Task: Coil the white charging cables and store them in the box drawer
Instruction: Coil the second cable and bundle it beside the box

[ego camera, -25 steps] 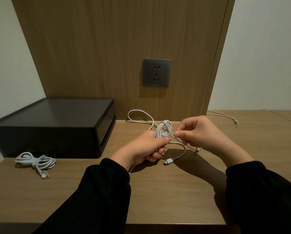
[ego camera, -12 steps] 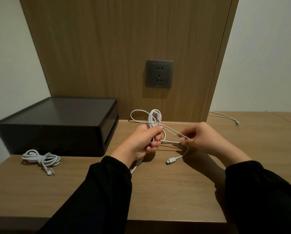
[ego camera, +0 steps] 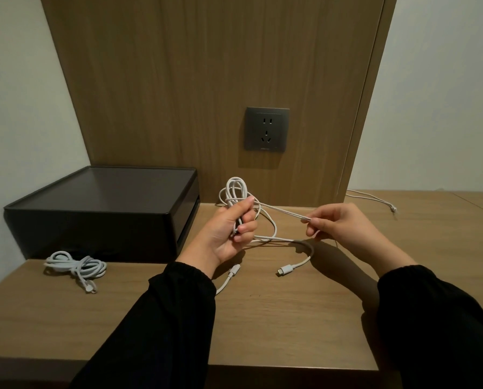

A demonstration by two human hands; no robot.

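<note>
Fingers of the left hand [ego camera: 229, 231] curl round a bunch of loops of a white charging cable [ego camera: 236, 189], with the thumb pressed over them. The loops stand up above the fist, over the wooden table [ego camera: 262, 318]. The right hand [ego camera: 338, 226] pinches a strand of the same cable between thumb and forefinger, its other fingers loosely curled. That strand runs taut between the two hands. Slack drops from them to the tabletop, where one plug [ego camera: 286, 269] lies below the right hand and the other plug [ego camera: 233, 269] lies just beside the left sleeve.

Three white cables show: the one in the hands, a coiled cable [ego camera: 76, 266] lying on the table in front of the black box [ego camera: 94, 209], and a loose cable [ego camera: 372, 197] trailing at the far right. There is one box, at the left against the wood panel [ego camera: 178, 80]. One grey wall socket [ego camera: 267, 129] is set in that panel; the mark along its lower edge is too small to read.
</note>
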